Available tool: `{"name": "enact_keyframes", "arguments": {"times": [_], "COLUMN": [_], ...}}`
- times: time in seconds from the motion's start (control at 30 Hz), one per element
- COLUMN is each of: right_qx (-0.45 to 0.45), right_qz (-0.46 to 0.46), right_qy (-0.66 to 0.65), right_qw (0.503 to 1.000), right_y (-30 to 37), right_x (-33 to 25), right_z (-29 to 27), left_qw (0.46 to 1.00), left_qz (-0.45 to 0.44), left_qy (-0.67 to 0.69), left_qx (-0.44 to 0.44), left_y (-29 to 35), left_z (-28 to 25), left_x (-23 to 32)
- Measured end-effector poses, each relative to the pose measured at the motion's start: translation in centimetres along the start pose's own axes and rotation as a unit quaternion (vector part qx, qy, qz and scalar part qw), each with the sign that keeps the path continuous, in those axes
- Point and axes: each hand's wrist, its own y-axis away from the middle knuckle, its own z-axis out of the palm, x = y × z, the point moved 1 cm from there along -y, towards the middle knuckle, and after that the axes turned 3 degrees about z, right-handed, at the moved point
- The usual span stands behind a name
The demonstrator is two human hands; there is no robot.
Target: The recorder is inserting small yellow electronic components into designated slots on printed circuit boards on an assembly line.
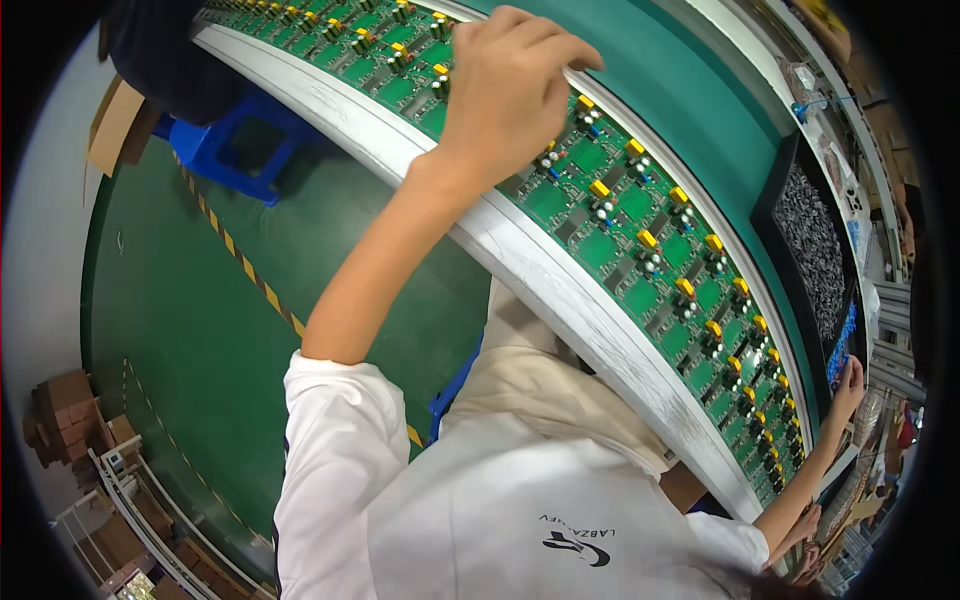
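My left hand point(510, 95) is over a long row of green circuit boards point(590, 250), its fingers bent and closed. Its fingertips are partly hidden, and whatever they may hold cannot be made out. The boards carry yellow block-shaped parts point(647, 239), small round capacitors and blue parts. At the far right my right hand point(848, 390) is raised beside a heap of small blue components point(843, 342), fingers pressed together. Anything between those fingers is too small to name. A black tray point(768, 205) with many dark, silvery leaded components point(808, 245) adjoins the blue heap.
A white rail point(580, 290) runs along the boards' near side, with a green surface point(700, 100) beyond them. Blue stool point(225, 150) and a person in dark clothes point(165, 50) are at upper left. Another person's hands point(805, 525) show at lower right. Cardboard boxes point(70, 415) stand left.
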Motion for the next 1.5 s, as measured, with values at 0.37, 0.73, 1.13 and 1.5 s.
{"name": "enact_keyframes", "arguments": {"times": [0.37, 0.73, 1.13, 1.5], "right_qx": [0.06, 0.06, 0.089, 0.067], "right_qz": [0.005, -0.002, -0.011, 0.006], "right_qy": [-0.175, -0.199, -0.19, -0.171], "right_qw": [0.983, 0.978, 0.978, 0.983], "right_y": [1.1, 3.7, 3.1, 3.5], "right_x": [-1.0, -5.1, -3.1, -7.9], "right_z": [2.0, 2.5, 2.1, 1.2], "left_qw": [0.96, 0.976, 0.943, 0.937], "left_qz": [0.069, 0.072, 0.017, 0.006], "left_qy": [0.025, 0.113, 0.297, 0.342], "left_qx": [-0.271, -0.171, -0.149, -0.07], "left_y": [-7.3, -6.9, -7.1, -9.5], "left_z": [16.1, 19.5, 19.4, 13.6], "left_x": [15.3, 15.9, 15.9, 19.1]}}
